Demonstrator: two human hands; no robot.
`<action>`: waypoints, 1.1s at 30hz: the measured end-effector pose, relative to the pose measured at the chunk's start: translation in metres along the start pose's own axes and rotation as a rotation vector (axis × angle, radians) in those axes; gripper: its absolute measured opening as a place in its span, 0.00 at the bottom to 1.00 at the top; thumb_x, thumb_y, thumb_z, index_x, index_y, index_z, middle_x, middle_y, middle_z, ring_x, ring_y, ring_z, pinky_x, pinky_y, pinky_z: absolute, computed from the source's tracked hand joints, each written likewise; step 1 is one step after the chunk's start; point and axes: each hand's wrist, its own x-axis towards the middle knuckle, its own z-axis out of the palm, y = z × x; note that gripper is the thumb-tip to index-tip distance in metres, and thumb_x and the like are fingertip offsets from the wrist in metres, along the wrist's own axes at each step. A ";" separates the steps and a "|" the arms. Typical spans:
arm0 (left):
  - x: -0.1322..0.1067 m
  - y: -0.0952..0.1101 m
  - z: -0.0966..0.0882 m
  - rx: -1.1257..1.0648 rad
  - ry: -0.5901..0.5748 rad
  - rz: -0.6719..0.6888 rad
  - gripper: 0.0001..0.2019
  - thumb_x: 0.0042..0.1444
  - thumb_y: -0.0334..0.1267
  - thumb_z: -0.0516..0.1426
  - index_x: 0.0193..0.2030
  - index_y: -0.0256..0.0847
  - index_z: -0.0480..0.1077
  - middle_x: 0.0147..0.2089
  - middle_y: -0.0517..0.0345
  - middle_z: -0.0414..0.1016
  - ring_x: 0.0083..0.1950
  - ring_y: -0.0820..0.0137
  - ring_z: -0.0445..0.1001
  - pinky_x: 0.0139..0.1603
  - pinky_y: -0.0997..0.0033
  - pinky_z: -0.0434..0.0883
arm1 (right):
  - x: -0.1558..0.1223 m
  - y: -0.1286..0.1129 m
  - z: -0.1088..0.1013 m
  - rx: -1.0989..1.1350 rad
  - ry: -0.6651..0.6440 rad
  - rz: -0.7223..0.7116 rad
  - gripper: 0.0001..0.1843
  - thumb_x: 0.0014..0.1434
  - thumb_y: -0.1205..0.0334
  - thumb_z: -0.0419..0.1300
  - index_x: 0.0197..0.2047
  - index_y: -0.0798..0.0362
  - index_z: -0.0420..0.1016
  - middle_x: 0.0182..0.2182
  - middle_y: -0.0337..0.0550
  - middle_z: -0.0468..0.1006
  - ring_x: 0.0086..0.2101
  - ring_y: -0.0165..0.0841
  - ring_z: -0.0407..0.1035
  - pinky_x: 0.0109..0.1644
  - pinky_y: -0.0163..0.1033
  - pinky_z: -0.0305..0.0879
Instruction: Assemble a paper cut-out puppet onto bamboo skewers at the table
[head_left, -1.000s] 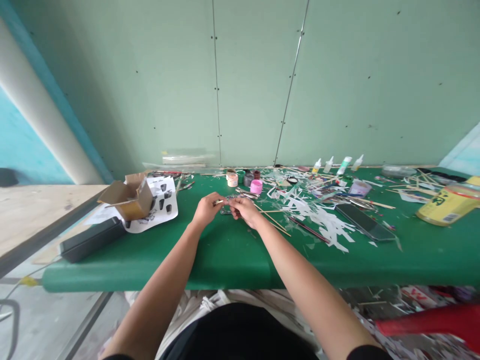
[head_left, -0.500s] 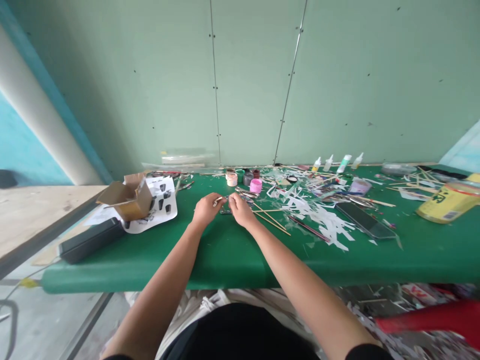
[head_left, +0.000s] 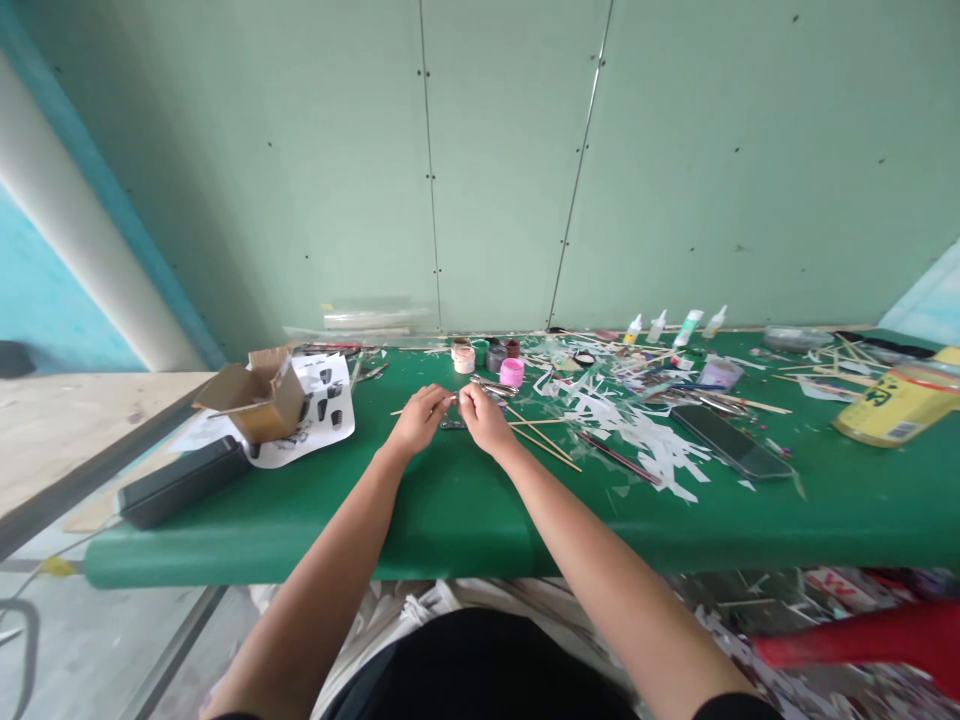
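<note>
Head view. The desk (head_left: 457, 520), green-topped, is seen from the person's position; places are given relative to the pink jar (head_left: 512, 373). Left hand (head_left: 418, 420) and right hand (head_left: 486, 418) meet just left of the pink jar and nearer the person, with fingertips close together. Each grip is pinched, fingers curled, on a small piece (head_left: 454, 399) lying between the two thumbs, left of the pink jar; the fingers cover most of it, and its kind cannot be told. A thin stick (head_left: 396, 412) projects past the left hand, on the side away from the pink jar; whether that hand holds it cannot be told. Below the fingertips, left of the pink jar and nearer the person, lies a dark flat object (head_left: 452, 425), partly hidden.

Just behind and left of the pink jar stands a peach-coloured jar (head_left: 464, 360); metal tools (head_left: 491, 386) lie immediately in front of the pink jar. To its right and nearer the person are white paper strips (head_left: 637, 425) and, farther right, a dark phone (head_left: 731, 442). Well to its left stands an open cardboard box (head_left: 277, 410), beside a printed sheet (head_left: 341, 420).
</note>
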 end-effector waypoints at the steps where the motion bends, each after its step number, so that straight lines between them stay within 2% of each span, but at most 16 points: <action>1: 0.000 0.000 0.000 0.003 -0.002 0.007 0.16 0.67 0.44 0.46 0.36 0.42 0.70 0.36 0.54 0.72 0.40 0.67 0.68 0.46 0.67 0.66 | 0.000 0.000 0.000 -0.001 -0.004 -0.005 0.07 0.63 0.59 0.44 0.33 0.46 0.56 0.26 0.39 0.67 0.28 0.36 0.65 0.35 0.38 0.58; 10: 0.000 -0.004 0.000 0.043 -0.019 0.030 0.15 0.67 0.43 0.47 0.38 0.41 0.71 0.37 0.54 0.73 0.40 0.67 0.69 0.45 0.67 0.65 | 0.000 0.000 -0.001 -0.005 -0.014 -0.027 0.07 0.63 0.59 0.44 0.33 0.47 0.57 0.25 0.38 0.68 0.27 0.35 0.65 0.33 0.37 0.58; 18: -0.001 -0.006 -0.001 0.096 -0.039 0.010 0.15 0.67 0.43 0.48 0.42 0.41 0.74 0.38 0.54 0.74 0.42 0.67 0.70 0.45 0.67 0.66 | 0.001 0.003 -0.002 -0.020 -0.029 -0.031 0.07 0.62 0.59 0.44 0.32 0.47 0.56 0.23 0.36 0.65 0.25 0.33 0.63 0.33 0.37 0.56; 25: -0.004 -0.005 -0.003 0.104 -0.057 -0.027 0.14 0.66 0.42 0.50 0.47 0.43 0.76 0.37 0.56 0.76 0.39 0.69 0.73 0.44 0.70 0.66 | 0.002 0.005 -0.006 -0.029 -0.062 -0.019 0.07 0.62 0.60 0.45 0.32 0.47 0.57 0.23 0.35 0.65 0.25 0.33 0.63 0.31 0.36 0.55; 33: -0.003 -0.005 -0.001 0.056 -0.054 -0.034 0.15 0.66 0.43 0.50 0.46 0.41 0.77 0.39 0.55 0.78 0.39 0.69 0.74 0.43 0.72 0.68 | 0.002 0.003 -0.006 -0.008 -0.091 0.002 0.08 0.63 0.59 0.43 0.31 0.47 0.55 0.21 0.34 0.64 0.23 0.33 0.62 0.30 0.36 0.54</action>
